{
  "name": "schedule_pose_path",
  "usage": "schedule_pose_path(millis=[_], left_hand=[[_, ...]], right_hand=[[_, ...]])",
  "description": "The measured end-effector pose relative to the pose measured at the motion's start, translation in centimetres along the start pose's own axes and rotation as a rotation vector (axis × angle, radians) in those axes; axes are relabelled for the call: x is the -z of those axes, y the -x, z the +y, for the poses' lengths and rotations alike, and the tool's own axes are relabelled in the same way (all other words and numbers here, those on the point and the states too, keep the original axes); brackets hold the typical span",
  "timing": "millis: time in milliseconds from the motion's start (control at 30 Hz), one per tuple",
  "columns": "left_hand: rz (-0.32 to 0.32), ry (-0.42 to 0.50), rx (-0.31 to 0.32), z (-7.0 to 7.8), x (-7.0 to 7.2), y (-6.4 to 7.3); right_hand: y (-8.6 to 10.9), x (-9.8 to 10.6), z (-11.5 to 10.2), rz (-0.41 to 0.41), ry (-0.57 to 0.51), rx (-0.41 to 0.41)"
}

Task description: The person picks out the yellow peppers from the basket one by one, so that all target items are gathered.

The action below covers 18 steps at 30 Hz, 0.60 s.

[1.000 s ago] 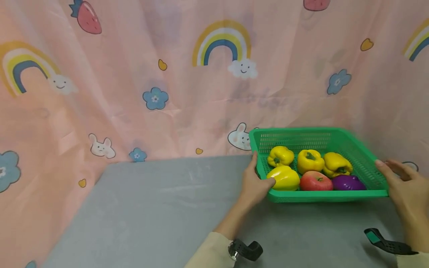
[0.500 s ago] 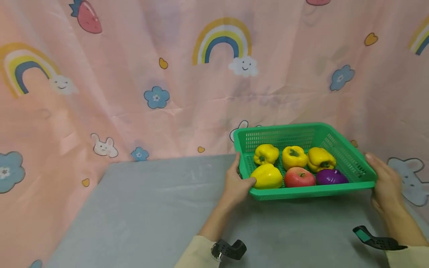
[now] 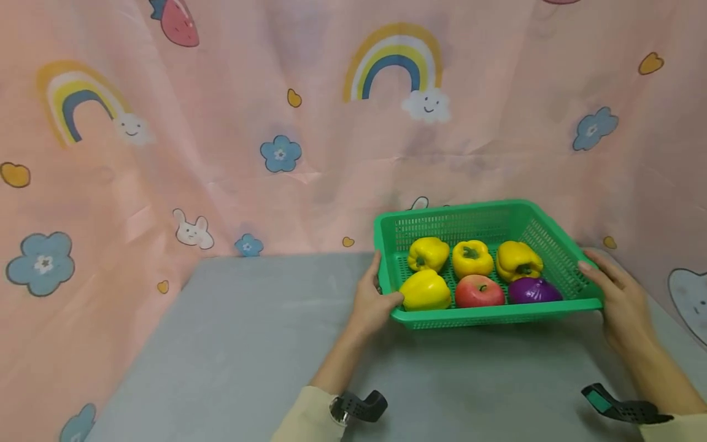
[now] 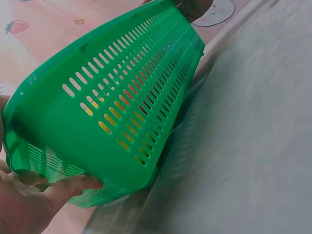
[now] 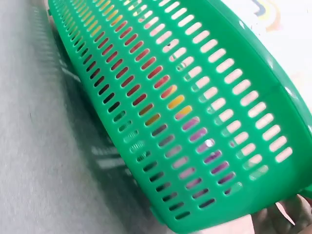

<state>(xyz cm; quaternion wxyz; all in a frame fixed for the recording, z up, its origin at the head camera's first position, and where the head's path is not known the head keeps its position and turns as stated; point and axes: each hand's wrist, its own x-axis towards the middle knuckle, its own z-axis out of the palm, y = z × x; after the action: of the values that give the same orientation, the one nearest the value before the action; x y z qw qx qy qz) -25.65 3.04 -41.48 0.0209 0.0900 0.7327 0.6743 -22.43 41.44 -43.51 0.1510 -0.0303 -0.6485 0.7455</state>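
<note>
The left hand (image 3: 371, 307) grips the left end of the green perforated plastic basket (image 3: 497, 315), near its front corner, its thumb over the rim; the right hand (image 3: 626, 301) holds the right end, its fingers hooked at the rim. Inside the basket, along its front wall, are a yellow bell pepper (image 3: 425, 291), a red apple (image 3: 479, 291) and a purple onion-like vegetable (image 3: 533, 291); behind them sit three more yellow bell peppers (image 3: 472, 258). Under the basket is the grey tabletop (image 3: 248, 337); whether the base touches it anywhere is hard to tell. Beyond the basket hangs a pink printed curtain (image 3: 342, 172). To handle the basket well, both ends should probably rise and sink together, slowly, as the rounded produce could roll; firm support under each end looks safer than pinching the rim.
</note>
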Motion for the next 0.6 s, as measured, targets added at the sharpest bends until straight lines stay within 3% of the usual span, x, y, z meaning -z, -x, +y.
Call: schedule_pose_path(millis=[100,233,600], left_hand=[[0.005,0.001,0.005,0.3,1.1,-0.2],[-0.003,0.009,0.005,0.5,2.3,-0.2],[-0.001,-0.019,-0.034,1.5,7.2,-0.1]], right_hand=[[-0.2,-0.4,-0.1,-0.086,0.071,-0.023],[-0.1,-1.0,-0.3,-0.135,0.144,-0.057],[-0.3,-3.9,-0.5,-0.233,0.058,-0.083]])
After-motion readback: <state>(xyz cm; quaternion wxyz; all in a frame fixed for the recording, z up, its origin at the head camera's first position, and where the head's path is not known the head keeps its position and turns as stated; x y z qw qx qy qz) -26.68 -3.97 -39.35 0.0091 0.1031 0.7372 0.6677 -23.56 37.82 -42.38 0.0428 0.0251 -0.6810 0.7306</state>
